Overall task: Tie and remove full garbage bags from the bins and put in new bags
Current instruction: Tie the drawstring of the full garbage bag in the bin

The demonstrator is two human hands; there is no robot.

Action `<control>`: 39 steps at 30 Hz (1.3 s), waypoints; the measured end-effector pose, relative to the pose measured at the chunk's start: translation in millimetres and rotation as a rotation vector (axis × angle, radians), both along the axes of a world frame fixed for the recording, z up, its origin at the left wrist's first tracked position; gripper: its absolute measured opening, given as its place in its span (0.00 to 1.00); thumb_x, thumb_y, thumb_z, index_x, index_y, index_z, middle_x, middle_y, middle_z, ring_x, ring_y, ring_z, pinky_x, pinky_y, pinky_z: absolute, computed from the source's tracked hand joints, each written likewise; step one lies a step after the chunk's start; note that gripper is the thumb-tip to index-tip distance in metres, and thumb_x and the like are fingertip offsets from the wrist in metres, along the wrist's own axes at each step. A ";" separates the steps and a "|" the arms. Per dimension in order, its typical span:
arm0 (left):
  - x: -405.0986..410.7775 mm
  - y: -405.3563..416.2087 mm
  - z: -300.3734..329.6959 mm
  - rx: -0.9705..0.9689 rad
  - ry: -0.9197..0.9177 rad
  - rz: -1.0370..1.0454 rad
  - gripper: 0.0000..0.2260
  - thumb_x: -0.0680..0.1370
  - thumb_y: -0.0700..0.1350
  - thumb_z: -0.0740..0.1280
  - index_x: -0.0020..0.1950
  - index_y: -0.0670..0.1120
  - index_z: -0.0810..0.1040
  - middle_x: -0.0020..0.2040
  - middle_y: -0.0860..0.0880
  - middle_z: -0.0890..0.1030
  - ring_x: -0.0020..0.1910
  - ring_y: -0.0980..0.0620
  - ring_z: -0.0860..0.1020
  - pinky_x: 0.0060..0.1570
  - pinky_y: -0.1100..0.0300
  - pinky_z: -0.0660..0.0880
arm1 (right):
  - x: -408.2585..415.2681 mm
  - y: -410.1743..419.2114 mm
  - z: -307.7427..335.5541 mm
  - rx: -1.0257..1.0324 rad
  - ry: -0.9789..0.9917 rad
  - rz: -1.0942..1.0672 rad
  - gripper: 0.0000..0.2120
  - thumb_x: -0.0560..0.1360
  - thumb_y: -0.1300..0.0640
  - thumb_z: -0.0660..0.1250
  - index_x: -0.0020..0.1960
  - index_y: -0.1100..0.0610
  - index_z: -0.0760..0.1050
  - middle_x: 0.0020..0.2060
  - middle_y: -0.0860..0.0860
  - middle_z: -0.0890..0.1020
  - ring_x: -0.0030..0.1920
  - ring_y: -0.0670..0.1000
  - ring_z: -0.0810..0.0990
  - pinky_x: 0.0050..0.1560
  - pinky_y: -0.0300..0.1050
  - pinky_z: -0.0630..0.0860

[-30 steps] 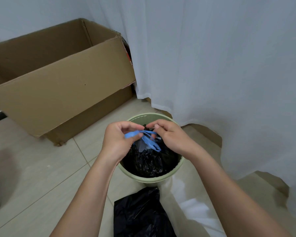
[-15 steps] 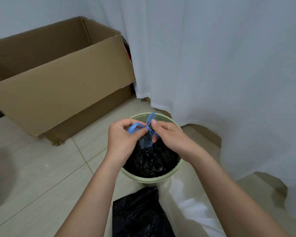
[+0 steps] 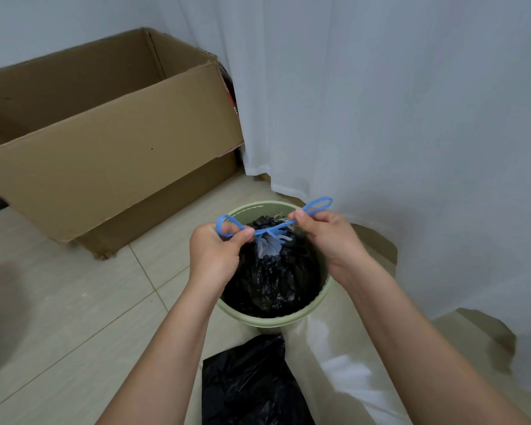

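A pale green bin (image 3: 267, 323) stands on the tiled floor and holds a full black garbage bag (image 3: 273, 280) gathered at its top. A blue drawstring (image 3: 269, 230) crosses the bag's neck, stretched taut between my hands. My left hand (image 3: 216, 254) pinches the string's left loop above the bin's left rim. My right hand (image 3: 328, 237) pinches the right loop, which sticks out past its fingers toward the curtain. A second black bag (image 3: 252, 384) lies flat on the floor just in front of the bin.
A large open cardboard box (image 3: 105, 148) sits on the floor to the left behind the bin. A white curtain (image 3: 396, 118) hangs behind and to the right, reaching the floor. Beige floor tiles (image 3: 74, 317) spread out on the left.
My hands have moved apart, pulling the blue drawstring loops sideways so the string is now stretched tight over the bag's gathered neck.
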State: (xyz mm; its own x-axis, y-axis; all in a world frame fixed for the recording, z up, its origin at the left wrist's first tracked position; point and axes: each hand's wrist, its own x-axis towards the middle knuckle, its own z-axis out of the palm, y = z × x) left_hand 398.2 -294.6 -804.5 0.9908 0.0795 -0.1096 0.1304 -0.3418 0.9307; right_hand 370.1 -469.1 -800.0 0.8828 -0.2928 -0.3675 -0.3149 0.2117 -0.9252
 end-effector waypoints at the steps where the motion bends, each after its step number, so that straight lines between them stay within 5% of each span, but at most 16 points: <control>1: 2.0 6.0 -3.0 0.134 -0.004 -0.002 0.12 0.73 0.42 0.74 0.30 0.48 0.81 0.30 0.54 0.82 0.28 0.63 0.76 0.33 0.70 0.69 | 0.1 -8.9 -2.8 -0.076 0.034 -0.055 0.09 0.76 0.55 0.70 0.37 0.52 0.82 0.37 0.45 0.84 0.38 0.40 0.80 0.37 0.31 0.74; 4: 6.7 24.1 -13.5 0.361 0.073 -0.031 0.10 0.76 0.45 0.71 0.34 0.46 0.80 0.30 0.55 0.80 0.29 0.60 0.74 0.30 0.65 0.66 | -3.4 -32.1 -13.0 -0.196 0.123 -0.180 0.10 0.76 0.57 0.70 0.36 0.51 0.80 0.37 0.44 0.81 0.40 0.41 0.76 0.40 0.31 0.68; 8: 7.8 27.4 -19.9 0.397 0.141 -0.158 0.10 0.80 0.45 0.65 0.39 0.47 0.76 0.38 0.49 0.81 0.39 0.50 0.77 0.37 0.60 0.68 | -0.5 -33.2 -17.7 -0.211 0.091 -0.114 0.10 0.80 0.56 0.64 0.40 0.53 0.78 0.44 0.50 0.82 0.45 0.46 0.78 0.52 0.40 0.74; 10: 8.6 23.4 -16.0 0.230 0.135 -0.155 0.09 0.81 0.45 0.63 0.41 0.47 0.77 0.44 0.45 0.83 0.45 0.48 0.79 0.46 0.58 0.72 | 0.9 -29.8 -12.2 -0.083 0.018 -0.047 0.10 0.82 0.56 0.59 0.46 0.58 0.76 0.47 0.51 0.83 0.48 0.45 0.81 0.54 0.40 0.76; 13: 3.0 8.6 -7.8 -0.296 0.167 -0.178 0.12 0.82 0.43 0.60 0.42 0.48 0.79 0.50 0.45 0.84 0.55 0.49 0.80 0.60 0.56 0.73 | -1.9 -21.2 -4.9 0.146 -0.081 0.022 0.10 0.83 0.56 0.56 0.51 0.62 0.73 0.44 0.53 0.86 0.48 0.48 0.85 0.52 0.41 0.79; 17: -4.7 -9.7 -4.8 -0.724 0.230 -0.200 0.09 0.83 0.41 0.58 0.44 0.41 0.72 0.36 0.44 0.82 0.40 0.46 0.83 0.46 0.58 0.79 | -3.0 -7.6 0.6 0.201 -0.129 0.019 0.09 0.82 0.57 0.59 0.47 0.60 0.71 0.30 0.51 0.80 0.35 0.50 0.84 0.40 0.41 0.81; 21: -3.4 -13.1 -6.1 -0.902 0.267 -0.116 0.08 0.81 0.37 0.60 0.41 0.42 0.69 0.30 0.46 0.72 0.25 0.53 0.68 0.33 0.58 0.76 | 1.4 -8.8 -7.7 0.086 -0.102 -0.045 0.07 0.81 0.59 0.61 0.46 0.59 0.72 0.26 0.49 0.72 0.24 0.46 0.73 0.35 0.42 0.80; 28: 3.5 -6.9 -15.5 -0.716 0.481 0.101 0.06 0.80 0.33 0.59 0.44 0.41 0.70 0.30 0.46 0.69 0.22 0.56 0.62 0.29 0.60 0.71 | 3.0 -15.4 -19.9 0.054 0.062 -0.166 0.08 0.82 0.60 0.59 0.44 0.59 0.70 0.30 0.51 0.68 0.22 0.44 0.68 0.29 0.40 0.79; 32: 6.0 -1.3 -14.3 -0.794 0.623 0.077 0.03 0.77 0.35 0.65 0.43 0.40 0.74 0.30 0.46 0.73 0.21 0.56 0.66 0.26 0.62 0.74 | 0.0 -13.0 -7.3 0.063 -0.021 0.004 0.07 0.81 0.60 0.62 0.45 0.60 0.72 0.28 0.51 0.70 0.23 0.45 0.70 0.32 0.43 0.81; 35: 2.8 -2.8 -9.8 -0.790 0.556 -0.068 0.09 0.67 0.37 0.72 0.46 0.37 0.80 0.35 0.44 0.80 0.26 0.55 0.74 0.33 0.62 0.78 | -4.9 -10.9 5.1 0.041 -0.086 0.118 0.06 0.80 0.59 0.64 0.46 0.61 0.74 0.26 0.50 0.75 0.25 0.48 0.76 0.35 0.47 0.83; 39: -7.8 -13.2 -4.3 -0.492 0.333 -0.304 0.10 0.73 0.33 0.71 0.53 0.41 0.83 0.44 0.43 0.83 0.37 0.53 0.78 0.45 0.62 0.77 | -8.3 -5.1 15.7 0.073 -0.172 0.142 0.07 0.79 0.58 0.65 0.48 0.63 0.75 0.30 0.52 0.81 0.32 0.52 0.83 0.34 0.45 0.81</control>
